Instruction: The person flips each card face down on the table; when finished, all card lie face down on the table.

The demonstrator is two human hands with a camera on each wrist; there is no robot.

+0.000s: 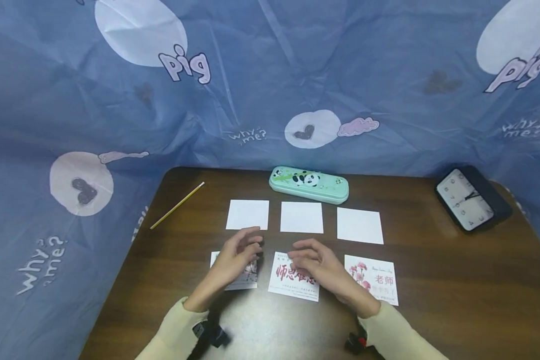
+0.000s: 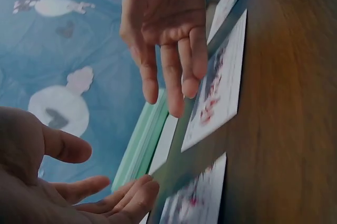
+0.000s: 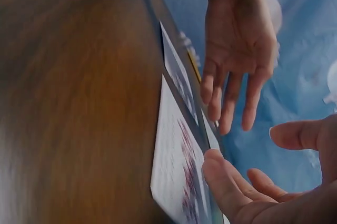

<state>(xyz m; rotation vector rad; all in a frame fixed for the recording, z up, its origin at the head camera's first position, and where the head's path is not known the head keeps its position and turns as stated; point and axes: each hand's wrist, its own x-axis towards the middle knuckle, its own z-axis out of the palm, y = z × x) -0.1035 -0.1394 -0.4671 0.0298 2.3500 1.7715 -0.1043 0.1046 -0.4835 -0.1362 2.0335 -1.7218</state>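
**Nothing gripped, two rows laid out beneath and beyond**

Apart and loosely curved at the fingers of left hand (image 1: 235, 256) and right hand (image 1: 324, 267) alike, palms turned toward each other, gripping nothing. Partly hidden under the left hand: left card (image 1: 246, 283). Below the right hand's fingers: middle card (image 1: 292, 288). Cannot tell if touching either. Just right of the right hand: right card (image 1: 377, 282). Turned to read from the hands' side, probably for easy viewing. Beyond both hands, three blanks (image 1: 302, 217), each roughly opposite a printed card, perhaps spaced so to pair up. Farther out past the hands, case (image 1: 309, 186); beyond and left of the left hand, pencil (image 1: 177, 205); well right of the right hand, clock (image 1: 465, 201). Likely set aside to leave working room.
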